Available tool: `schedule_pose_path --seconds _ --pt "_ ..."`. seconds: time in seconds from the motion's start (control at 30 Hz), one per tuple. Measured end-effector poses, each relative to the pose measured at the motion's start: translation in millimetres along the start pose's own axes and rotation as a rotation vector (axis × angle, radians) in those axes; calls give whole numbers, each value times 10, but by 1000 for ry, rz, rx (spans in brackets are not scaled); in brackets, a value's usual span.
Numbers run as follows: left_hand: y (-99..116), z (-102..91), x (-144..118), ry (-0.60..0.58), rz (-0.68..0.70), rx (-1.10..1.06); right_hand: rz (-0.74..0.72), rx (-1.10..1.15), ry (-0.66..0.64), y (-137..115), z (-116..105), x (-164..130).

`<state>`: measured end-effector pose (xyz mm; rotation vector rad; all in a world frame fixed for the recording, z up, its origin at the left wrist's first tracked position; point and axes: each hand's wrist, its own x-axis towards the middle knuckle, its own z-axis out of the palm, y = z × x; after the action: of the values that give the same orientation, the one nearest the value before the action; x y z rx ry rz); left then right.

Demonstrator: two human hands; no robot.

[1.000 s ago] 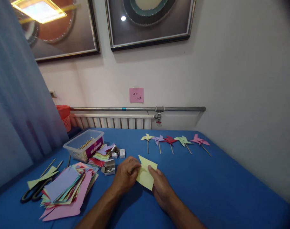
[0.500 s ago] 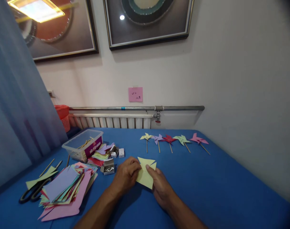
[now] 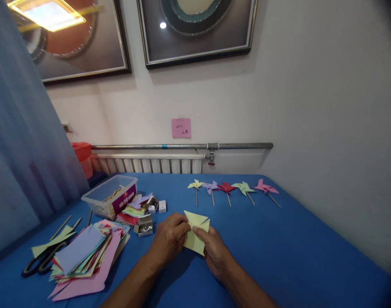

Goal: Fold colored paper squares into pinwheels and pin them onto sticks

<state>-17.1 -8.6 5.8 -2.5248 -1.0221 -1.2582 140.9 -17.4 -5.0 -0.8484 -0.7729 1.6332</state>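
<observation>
Head cam | L hand [image 3: 170,238] grip: pinching yellow sheet [image 3: 194,244] | R hand [image 3: 216,251] grip: same | keep flat; avoid stressing corner slit [image 3: 204,222]

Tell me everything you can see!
cut paper: one, yellow, centre
pinwheels: five, mixed colours, far side
sheet stack: one, multicoloured, left
scissors: one, black-handled, left
scraps: number unclear, yellow, over scissors
loose sticks: two, tan, left
tub: one, clear, left
paper pile: one, mixed, by tub
boxes: three, pale, by pile
table: one, blue, below
curtain: one, blue, left
basket: one, red, left
pictures: two, framed, wall
note: one, pink, wall
pipe: one, grey, wall
radiator: one, white, wall
left grip, right grip: one each, bare, on cut paper
</observation>
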Motion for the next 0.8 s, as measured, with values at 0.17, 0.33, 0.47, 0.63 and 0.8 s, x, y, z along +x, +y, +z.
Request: schedule_pose_path --seconds 0.17,0.33,0.47,0.63,0.8 --pt "52 -29 8 -15 -32 -41 -32 -7 18 46 -22 29" --pt "108 -88 68 -23 -361 -319 -86 -28 80 88 -85 100" --pt "46 -65 117 -41 -828 -611 -77 -98 105 123 -127 156" --pt "-23 47 98 -125 -1075 -949 -106 -201 82 199 -161 208" --pt "-82 205 28 -97 -1191 -941 -130 -225 57 223 -165 222"
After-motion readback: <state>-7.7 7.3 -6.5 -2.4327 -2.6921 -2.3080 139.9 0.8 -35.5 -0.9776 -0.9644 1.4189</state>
